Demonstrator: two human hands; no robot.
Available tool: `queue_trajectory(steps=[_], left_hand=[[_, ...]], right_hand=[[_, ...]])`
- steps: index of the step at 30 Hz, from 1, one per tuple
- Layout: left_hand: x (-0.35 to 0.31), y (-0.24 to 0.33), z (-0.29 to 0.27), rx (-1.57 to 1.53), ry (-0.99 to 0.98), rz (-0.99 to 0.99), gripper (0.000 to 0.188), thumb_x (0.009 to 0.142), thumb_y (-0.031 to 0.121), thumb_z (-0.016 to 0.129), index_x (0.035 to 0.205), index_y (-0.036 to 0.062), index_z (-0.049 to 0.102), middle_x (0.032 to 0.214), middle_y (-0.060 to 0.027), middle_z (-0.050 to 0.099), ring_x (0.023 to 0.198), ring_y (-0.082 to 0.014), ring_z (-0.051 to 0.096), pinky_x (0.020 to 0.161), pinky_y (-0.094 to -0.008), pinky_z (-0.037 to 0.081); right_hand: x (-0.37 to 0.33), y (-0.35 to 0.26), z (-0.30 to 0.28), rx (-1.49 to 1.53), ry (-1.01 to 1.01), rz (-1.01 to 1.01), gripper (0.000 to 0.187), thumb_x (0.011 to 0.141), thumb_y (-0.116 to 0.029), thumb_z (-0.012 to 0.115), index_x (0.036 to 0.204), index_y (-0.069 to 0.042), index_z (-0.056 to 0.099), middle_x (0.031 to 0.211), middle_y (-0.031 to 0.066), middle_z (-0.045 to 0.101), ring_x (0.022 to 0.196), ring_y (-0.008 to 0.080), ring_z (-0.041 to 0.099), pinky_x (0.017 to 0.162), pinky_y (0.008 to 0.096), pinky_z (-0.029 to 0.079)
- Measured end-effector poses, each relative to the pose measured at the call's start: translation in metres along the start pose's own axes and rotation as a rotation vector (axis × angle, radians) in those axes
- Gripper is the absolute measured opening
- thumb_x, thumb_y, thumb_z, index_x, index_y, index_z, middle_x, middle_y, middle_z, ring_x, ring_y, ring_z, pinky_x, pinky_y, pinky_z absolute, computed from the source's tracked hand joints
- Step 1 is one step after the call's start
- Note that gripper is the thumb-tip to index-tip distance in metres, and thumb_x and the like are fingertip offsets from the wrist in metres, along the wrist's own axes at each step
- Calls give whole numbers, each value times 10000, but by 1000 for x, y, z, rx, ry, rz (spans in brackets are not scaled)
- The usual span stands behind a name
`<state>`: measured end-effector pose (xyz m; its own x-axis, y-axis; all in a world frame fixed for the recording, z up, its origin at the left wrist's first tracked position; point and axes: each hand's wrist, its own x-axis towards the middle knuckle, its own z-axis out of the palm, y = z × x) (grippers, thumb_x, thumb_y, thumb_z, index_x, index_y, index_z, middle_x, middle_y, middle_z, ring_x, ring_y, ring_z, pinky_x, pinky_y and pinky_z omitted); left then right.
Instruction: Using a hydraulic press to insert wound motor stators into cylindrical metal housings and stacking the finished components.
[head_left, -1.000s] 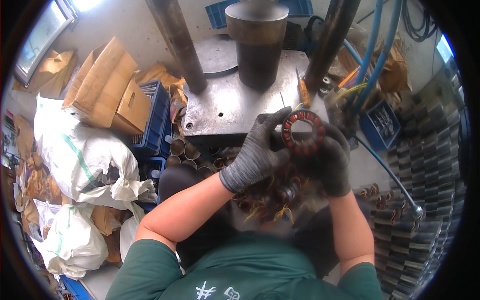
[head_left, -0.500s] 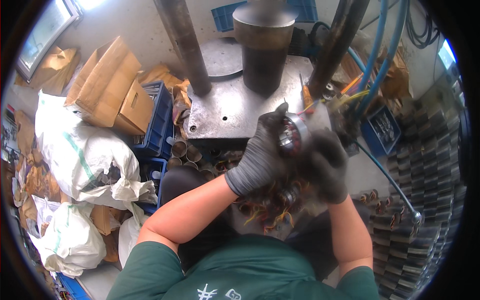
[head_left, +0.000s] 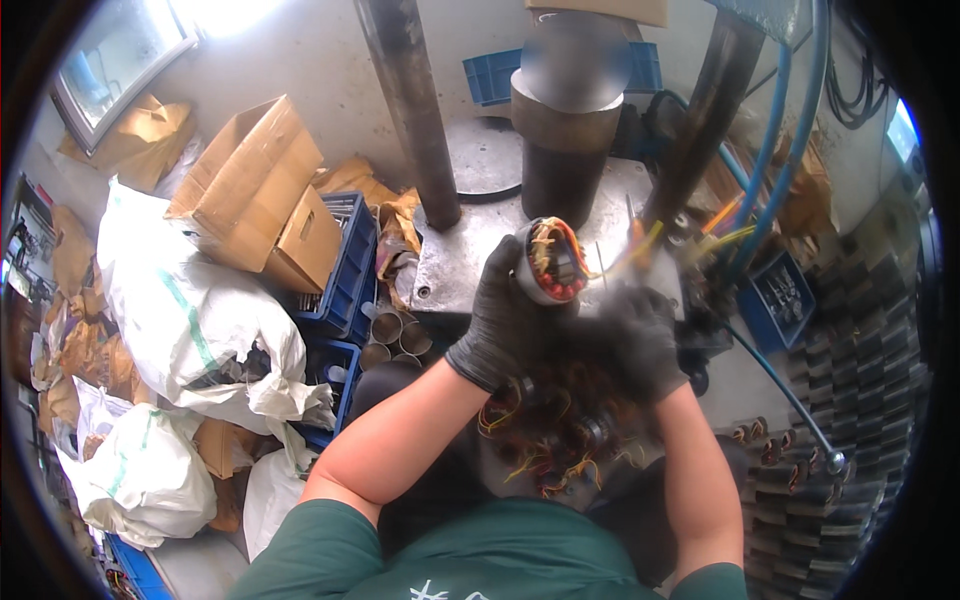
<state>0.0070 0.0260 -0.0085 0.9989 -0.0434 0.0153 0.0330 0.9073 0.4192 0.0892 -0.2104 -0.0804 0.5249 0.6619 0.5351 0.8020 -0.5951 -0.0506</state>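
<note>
Wired motor stator point(head_left: 553, 262) in gloved L hand point(head_left: 506, 325); R hand point(head_left: 642, 340) a blur

Stator's approx. ctr of frame, wire-filled end showing, gripped at its L side by L hand; far side of its ring + most L fingertips hidden. R hand's lower rt of stator, smeared: can't tell if it's grasping anything or touching. Yellow lead point(head_left: 640, 252) rt of stator also smeared. Pile of wired stators point(head_left: 560, 430) below hands, dim, partly covered by forearms, hard to count. Behind, metal plate point(head_left: 455, 262) is part-blocked by stator + L hand; thick cyl. point(head_left: 568, 165) on it has a blurred top. Steel column point(head_left: 405, 110), upper ctr, cut off by top edge.
</note>
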Motion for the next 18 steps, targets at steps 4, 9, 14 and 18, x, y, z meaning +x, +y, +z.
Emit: queue_trajectory(steps=[4, 9, 14, 18], left_hand=[[-6, 0, 4, -138, 59, -124, 800, 888, 816, 493, 1368, 186, 610, 1208, -100, 662, 979, -272, 644, 756, -392, 549], [-9, 1, 8, -175, 113, -107, 860, 865, 846, 479, 1374, 165, 609, 1161, -94, 664, 918, -256, 644, 727, -369, 536], [-7, -2, 10, -237, 35, -172, 914, 848, 854, 492, 1390, 125, 598, 1161, -112, 675, 876, -245, 647, 640, -334, 523], [-6, -9, 26, -113, 148, -189, 958, 838, 882, 465, 1388, 108, 597, 1242, -145, 680, 884, -236, 664, 575, -310, 508]], right_hand=[[4, 0, -12, 141, 57, -15, 383, 804, -89, 756, 1177, -166, 715, 1229, 131, 663, 1183, 370, 584, 1023, 494, 475], [7, -32, -48, 1098, 385, 515, 276, 1018, -185, 689, 1260, -59, 642, 1194, 116, 690, 1017, 250, 710, 918, 379, 580], [-8, -41, -92, 1305, 536, 547, 255, 1045, -255, 633, 1181, -41, 598, 1118, 132, 694, 919, 199, 721, 832, 341, 596], [-20, -51, -108, 1455, 484, 423, 280, 1034, -245, 643, 1243, -74, 569, 1066, 150, 683, 895, 214, 714, 800, 349, 594]])
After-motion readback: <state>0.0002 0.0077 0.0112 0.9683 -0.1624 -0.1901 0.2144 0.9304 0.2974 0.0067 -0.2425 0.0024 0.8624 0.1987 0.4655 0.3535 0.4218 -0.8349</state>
